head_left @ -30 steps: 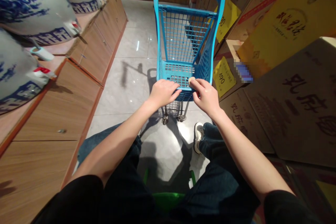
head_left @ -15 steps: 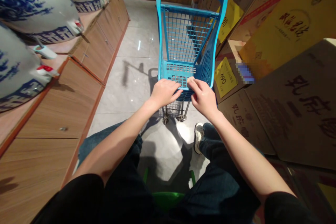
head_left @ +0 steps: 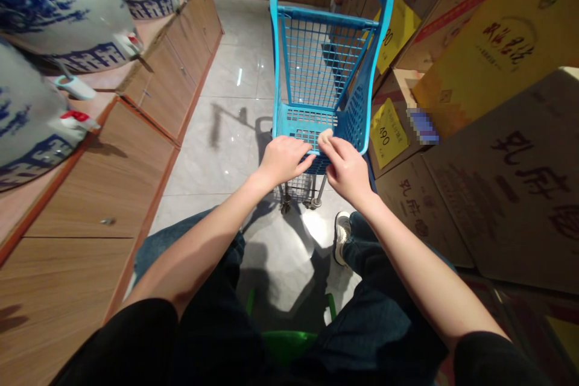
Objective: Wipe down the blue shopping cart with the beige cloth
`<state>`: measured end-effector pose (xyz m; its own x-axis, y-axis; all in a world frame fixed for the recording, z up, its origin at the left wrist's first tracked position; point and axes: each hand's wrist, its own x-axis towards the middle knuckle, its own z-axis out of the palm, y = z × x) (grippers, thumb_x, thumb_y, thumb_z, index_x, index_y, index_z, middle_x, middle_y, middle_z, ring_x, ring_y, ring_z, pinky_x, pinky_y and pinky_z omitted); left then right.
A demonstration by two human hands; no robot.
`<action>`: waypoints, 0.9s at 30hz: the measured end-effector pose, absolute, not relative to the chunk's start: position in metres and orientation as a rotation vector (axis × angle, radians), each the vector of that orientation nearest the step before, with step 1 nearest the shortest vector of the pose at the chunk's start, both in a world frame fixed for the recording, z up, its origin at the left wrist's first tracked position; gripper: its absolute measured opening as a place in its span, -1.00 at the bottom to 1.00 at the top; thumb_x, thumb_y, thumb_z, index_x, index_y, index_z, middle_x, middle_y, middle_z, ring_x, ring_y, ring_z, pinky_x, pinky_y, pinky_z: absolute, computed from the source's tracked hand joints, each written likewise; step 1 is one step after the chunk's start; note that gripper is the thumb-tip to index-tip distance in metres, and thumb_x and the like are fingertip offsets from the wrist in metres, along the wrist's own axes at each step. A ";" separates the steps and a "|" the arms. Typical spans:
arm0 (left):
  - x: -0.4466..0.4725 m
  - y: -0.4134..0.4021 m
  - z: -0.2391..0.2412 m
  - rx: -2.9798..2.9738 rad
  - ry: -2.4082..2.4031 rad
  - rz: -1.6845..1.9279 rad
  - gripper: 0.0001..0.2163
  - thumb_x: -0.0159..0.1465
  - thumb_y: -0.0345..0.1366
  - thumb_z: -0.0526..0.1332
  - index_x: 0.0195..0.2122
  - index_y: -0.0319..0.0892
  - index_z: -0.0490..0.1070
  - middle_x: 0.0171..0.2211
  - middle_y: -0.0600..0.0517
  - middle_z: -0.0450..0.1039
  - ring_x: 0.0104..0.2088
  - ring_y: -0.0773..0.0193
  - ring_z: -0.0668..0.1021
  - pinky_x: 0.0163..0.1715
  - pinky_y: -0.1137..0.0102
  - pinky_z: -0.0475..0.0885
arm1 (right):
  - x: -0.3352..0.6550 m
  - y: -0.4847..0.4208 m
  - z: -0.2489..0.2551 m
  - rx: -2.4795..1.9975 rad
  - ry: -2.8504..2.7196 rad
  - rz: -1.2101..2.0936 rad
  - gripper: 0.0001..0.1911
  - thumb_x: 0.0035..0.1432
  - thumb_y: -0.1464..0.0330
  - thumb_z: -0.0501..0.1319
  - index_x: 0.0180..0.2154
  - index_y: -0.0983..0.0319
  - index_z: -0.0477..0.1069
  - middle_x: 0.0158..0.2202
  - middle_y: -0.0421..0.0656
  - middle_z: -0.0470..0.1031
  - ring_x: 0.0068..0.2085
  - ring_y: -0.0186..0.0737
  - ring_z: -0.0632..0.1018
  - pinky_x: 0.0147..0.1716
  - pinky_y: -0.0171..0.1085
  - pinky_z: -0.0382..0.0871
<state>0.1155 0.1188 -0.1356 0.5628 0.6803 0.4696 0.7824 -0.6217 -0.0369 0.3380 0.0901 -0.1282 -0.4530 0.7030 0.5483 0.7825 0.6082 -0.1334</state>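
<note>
Since the earlier frame the right hand [head_left: 346,170] has slid a little left along the near rim of the cart [head_left: 323,81], so its fingertips now sit just beside the left hand [head_left: 284,160]. Both hands rest on that rim: the left lies palm down with fingers curled over the edge, and the right pinches a small pale object [head_left: 326,134] between thumb and forefinger; what it is I cannot tell. This blue cart stands on the tiled floor [head_left: 226,132], between wooden cabinets [head_left: 113,187] on the left and stacked boxes [head_left: 497,181] on the right. Blue-and-white jars [head_left: 54,6] sit on the cabinets.
</note>
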 end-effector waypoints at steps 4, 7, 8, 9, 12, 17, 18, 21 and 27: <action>0.115 0.119 -0.136 -2.545 -1.196 -0.646 -0.62 0.55 -0.13 0.06 -0.15 -0.20 0.64 -0.30 -0.13 0.68 -0.20 0.02 0.70 -0.16 0.17 0.45 | 0.344 0.094 -0.124 -1.060 -2.385 -0.098 -0.31 0.19 0.58 0.12 0.34 0.24 0.48 0.33 0.03 0.56 0.33 0.04 0.56 0.29 0.02 0.56; 0.115 0.120 -0.137 -2.560 -1.186 -0.695 -0.63 0.54 -0.12 0.08 -0.10 -0.20 0.65 -0.27 -0.12 0.70 -0.20 0.02 0.70 -0.15 0.17 0.45 | 0.356 0.099 -0.115 -1.233 -2.307 -0.046 -0.38 0.22 0.55 0.13 0.26 0.19 0.55 0.21 -0.01 0.65 0.16 0.00 0.67 0.11 -0.07 0.66; 0.115 0.120 -0.137 -2.567 -1.191 -0.701 -0.64 0.54 -0.12 0.09 -0.10 -0.19 0.65 -0.26 -0.12 0.70 -0.20 0.02 0.69 -0.14 0.17 0.45 | 0.357 0.100 -0.114 -1.289 -2.268 -0.061 -0.41 0.21 0.55 0.14 0.23 0.19 0.58 0.18 0.01 0.66 0.13 0.01 0.68 0.09 -0.07 0.67; 0.116 0.120 -0.137 -2.572 -1.196 -0.702 -0.65 0.54 -0.13 0.09 -0.10 -0.18 0.65 -0.26 -0.12 0.70 -0.20 0.03 0.69 -0.14 0.17 0.45 | 0.356 0.099 -0.115 -1.319 -2.242 -0.085 -0.43 0.21 0.56 0.14 0.20 0.21 0.59 0.16 0.03 0.67 0.12 0.04 0.68 0.10 -0.04 0.67; 0.116 0.120 -0.138 -2.561 -1.198 -0.683 -0.65 0.54 -0.12 0.09 -0.10 -0.18 0.65 -0.28 -0.11 0.69 -0.21 0.03 0.69 -0.14 0.18 0.45 | 0.345 0.093 -0.122 -1.252 -2.266 -0.156 -0.38 0.18 0.58 0.12 0.25 0.29 0.55 0.23 0.10 0.62 0.24 0.11 0.62 0.25 0.07 0.59; 0.114 0.119 -0.138 -2.523 -1.179 -0.664 -0.63 0.55 -0.12 0.07 -0.11 -0.18 0.64 -0.31 -0.10 0.68 -0.20 0.03 0.69 -0.16 0.19 0.44 | 0.349 0.093 -0.120 -1.098 -2.389 -0.092 -0.32 0.19 0.57 0.13 0.32 0.22 0.50 0.31 0.02 0.58 0.30 0.05 0.59 0.27 0.00 0.59; 0.114 0.119 -0.138 -2.523 -1.175 -0.671 -0.63 0.55 -0.11 0.07 -0.12 -0.18 0.64 -0.30 -0.09 0.68 -0.21 0.04 0.69 -0.17 0.19 0.44 | 0.354 0.096 -0.117 -1.142 -2.373 -0.071 -0.34 0.20 0.57 0.13 0.30 0.18 0.52 0.27 0.00 0.61 0.24 0.02 0.63 0.19 -0.04 0.64; 0.115 0.120 -0.138 -2.529 -1.167 -0.684 -0.63 0.56 -0.11 0.07 -0.11 -0.18 0.64 -0.28 -0.08 0.69 -0.21 0.05 0.69 -0.16 0.19 0.45 | 0.362 0.100 -0.114 -1.304 -2.265 -0.092 -0.41 0.21 0.56 0.14 0.21 0.16 0.59 0.17 -0.01 0.67 0.11 0.02 0.68 0.05 -0.07 0.68; 0.116 0.120 -0.137 -2.538 -1.189 -0.654 -0.66 0.53 -0.15 0.09 -0.14 -0.19 0.64 -0.30 -0.11 0.67 -0.21 0.04 0.68 -0.16 0.19 0.44 | 0.341 0.091 -0.133 -1.111 -2.322 -0.141 -0.31 0.20 0.58 0.12 0.35 0.25 0.46 0.35 0.13 0.51 0.39 0.15 0.50 0.39 0.20 0.45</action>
<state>0.1156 0.1196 -0.1374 0.5631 0.6566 0.5019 0.7752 -0.6301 -0.0454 0.3414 0.0906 -0.1331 -0.5026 0.6870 0.5248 0.7454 0.6519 -0.1394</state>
